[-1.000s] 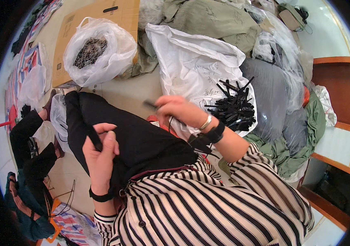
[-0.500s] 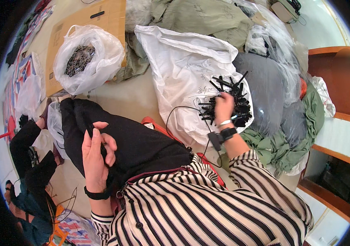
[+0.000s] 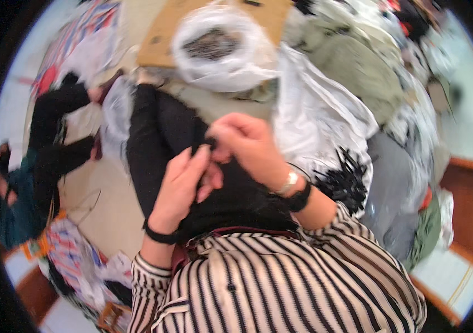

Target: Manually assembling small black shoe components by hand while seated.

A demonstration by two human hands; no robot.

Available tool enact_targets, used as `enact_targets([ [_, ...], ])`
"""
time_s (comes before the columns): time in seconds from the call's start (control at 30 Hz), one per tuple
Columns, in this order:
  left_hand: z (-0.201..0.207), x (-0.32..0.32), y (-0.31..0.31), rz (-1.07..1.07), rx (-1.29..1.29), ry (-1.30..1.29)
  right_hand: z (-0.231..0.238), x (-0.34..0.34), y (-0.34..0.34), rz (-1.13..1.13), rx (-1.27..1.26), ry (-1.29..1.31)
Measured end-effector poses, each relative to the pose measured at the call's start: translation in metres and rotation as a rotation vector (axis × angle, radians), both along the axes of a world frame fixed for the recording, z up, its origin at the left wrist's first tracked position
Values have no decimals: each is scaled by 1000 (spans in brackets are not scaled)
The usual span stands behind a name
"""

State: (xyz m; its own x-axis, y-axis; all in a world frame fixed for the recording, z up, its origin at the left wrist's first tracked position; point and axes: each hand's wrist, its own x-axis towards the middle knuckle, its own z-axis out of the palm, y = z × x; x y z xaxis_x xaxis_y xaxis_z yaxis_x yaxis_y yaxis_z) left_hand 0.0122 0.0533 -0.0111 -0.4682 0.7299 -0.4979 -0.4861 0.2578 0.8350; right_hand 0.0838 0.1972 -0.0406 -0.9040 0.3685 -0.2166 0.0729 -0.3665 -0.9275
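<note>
Left fingers (image 3: 212, 176) and right fingers (image 3: 223, 136) curled, close together above the lap (image 3: 242, 205), forearms (image 3: 321, 211) angled inward

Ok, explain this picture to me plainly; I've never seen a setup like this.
There's no robot: these are a person's bare hands, seen from a wide fisheye camera worn on the head, looking down, so edges bend. The left hand holds a small black piece; the right hand meets it, its exact grip blurred. Ahead, a whitish translucent plastic bag of small dark pieces sits on a brown cardboard box. To the right, thin black strips lie heaped on a white sack.
</note>
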Motion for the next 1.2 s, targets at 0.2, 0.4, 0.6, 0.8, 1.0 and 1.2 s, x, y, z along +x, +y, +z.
enact_targets([
  [0.2, -3, -18, -22, 93, 103, -50, 4, -16, 0, -104, -353, 11],
  [0.4, -11, -30, -34, 131, 186, -101, 10, -27, 1, -126, -376, 108],
  [0.6, -27, -44, -46, 582, 219, -153, 23, -30, -3, -113, -314, 281],
  [0.8, -29, -50, -53, 603, 398, -292, 25, -28, -27, -42, -438, 225],
  [1.0, -19, -50, -55, 549, 540, -292, 5, -29, -40, -79, -789, 29],
  [1.2, -25, -55, -52, 632, 452, -257, 15, -46, -43, 205, -328, -238],
])
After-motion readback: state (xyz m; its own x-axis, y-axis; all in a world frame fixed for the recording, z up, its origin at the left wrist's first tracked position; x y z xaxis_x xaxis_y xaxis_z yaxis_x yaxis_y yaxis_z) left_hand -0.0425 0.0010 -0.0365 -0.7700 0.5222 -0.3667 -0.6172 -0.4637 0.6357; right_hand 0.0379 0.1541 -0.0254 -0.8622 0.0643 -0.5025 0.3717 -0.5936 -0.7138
